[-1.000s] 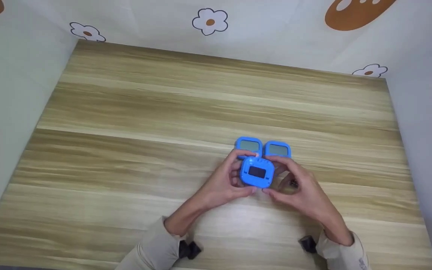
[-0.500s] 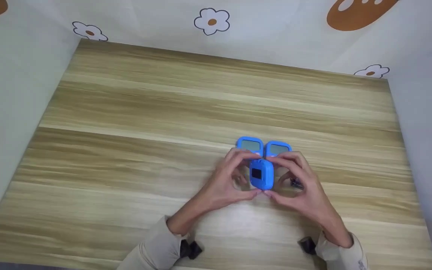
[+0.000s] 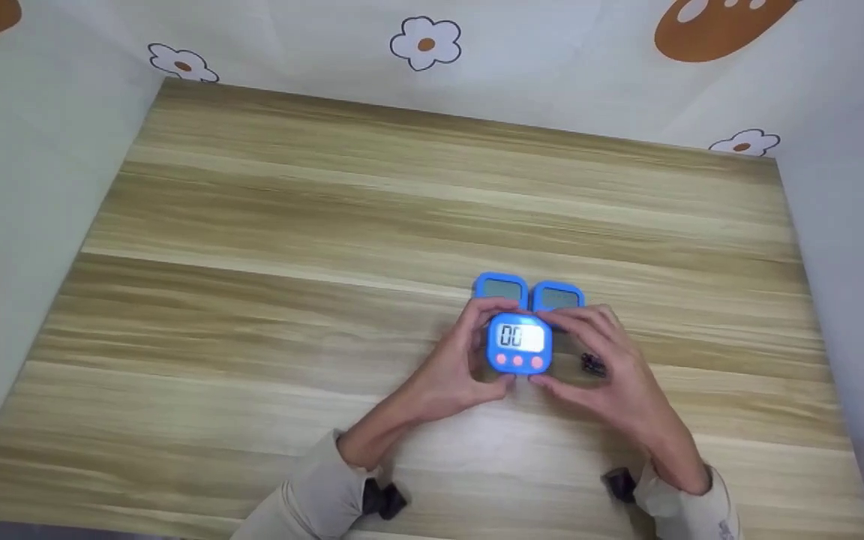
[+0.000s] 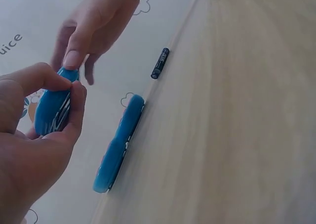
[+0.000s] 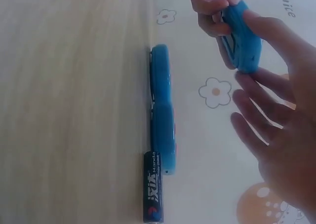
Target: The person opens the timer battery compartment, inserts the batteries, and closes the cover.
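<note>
Both hands hold a blue digital timer (image 3: 520,343) up off the table, its front facing the head camera. The lit screen reads 00 above a row of pink buttons. On its left side, my left hand (image 3: 443,375) pinches it with thumb and fingers at the edges. From the right, my right hand (image 3: 619,379) grips the opposite edges, thumb at the bottom and index finger at the top. In the right wrist view the held timer (image 5: 245,38) shows edge-on between the two hands.
Behind the hands, two more blue timers lie side by side, a left one (image 3: 502,288) and a right one (image 3: 558,295), with blank grey screens. Dark batteries (image 3: 593,364) lie beside the right hand on the wooden table (image 3: 289,225). Flower-patterned sheeting (image 3: 552,67) stands behind.
The held timer has been turned over between the fingers: its back with a dark rectangle faced up before, now its lit screen and buttons do. Both hands stay near the same spot.
</note>
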Demonstrator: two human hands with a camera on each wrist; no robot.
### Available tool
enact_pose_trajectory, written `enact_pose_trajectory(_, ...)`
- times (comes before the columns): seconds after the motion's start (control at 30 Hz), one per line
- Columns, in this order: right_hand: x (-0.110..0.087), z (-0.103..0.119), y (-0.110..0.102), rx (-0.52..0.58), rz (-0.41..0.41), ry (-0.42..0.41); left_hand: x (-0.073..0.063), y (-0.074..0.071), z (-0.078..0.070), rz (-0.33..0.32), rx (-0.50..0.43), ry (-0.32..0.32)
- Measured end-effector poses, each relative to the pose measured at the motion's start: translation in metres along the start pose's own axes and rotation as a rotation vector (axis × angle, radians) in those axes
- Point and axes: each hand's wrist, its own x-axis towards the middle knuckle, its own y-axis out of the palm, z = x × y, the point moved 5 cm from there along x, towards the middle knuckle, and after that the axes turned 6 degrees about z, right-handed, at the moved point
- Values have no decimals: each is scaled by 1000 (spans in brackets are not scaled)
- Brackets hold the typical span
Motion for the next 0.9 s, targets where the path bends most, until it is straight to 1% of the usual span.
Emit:
enact_pose_trajectory(0.03, -1, -5, 2, -11, 12, 0, 0, -1, -1, 5, 29, -6)
enact_pose_trajectory(0.1, 1, -11, 5, -37, 30, -17, -1, -5, -4, 19, 134, -30)
enact_pose_trajectory(0.13, 4, -12, 7, -53, 36, -21, -1, -8, -7, 25, 204, -43)
enact_pose_trajectory(0.2, 14, -13, 11, -84, 53, -24, 0, -18, -15, 31, 376, -71)
enact_pose_trajectory(0.3, 41, -11, 21, -144, 98, -11, 3, -42, -28, 20, 641, -139)
enact_pose_trajectory(0.37, 62, -10, 31, -187, 144, 6, 6, -59, -35, 23, 792, -203)
enact_pose_trajectory(0.4, 72, -10, 38, -211, 170, 19, 8, -68, -37, 31, 847, -234)
enact_pose_trajectory(0.47, 89, -14, 51, -255, 223, 55, 12, -84, -35, 52, 938, -286)
enact_pose_trajectory(0.53, 102, -19, 64, -290, 276, 92, 14, -97, -30, 79, 999, -324)
enact_pose_trajectory(0.63, 113, -25, 79, -325, 332, 125, 14, -108, -21, 101, 1040, -360)
enact_pose_trajectory(0.77, 117, -27, 87, -338, 356, 123, 13, -113, -15, 118, 1039, -400)
enact_pose_trajectory(0.83, 115, -28, 87, -336, 361, 117, 12, -113, -15, 118, 1035, -425)
enact_pose_trajectory(0.9, 111, -29, 81, -331, 359, 114, 10, -111, -17, 111, 1044, -441)
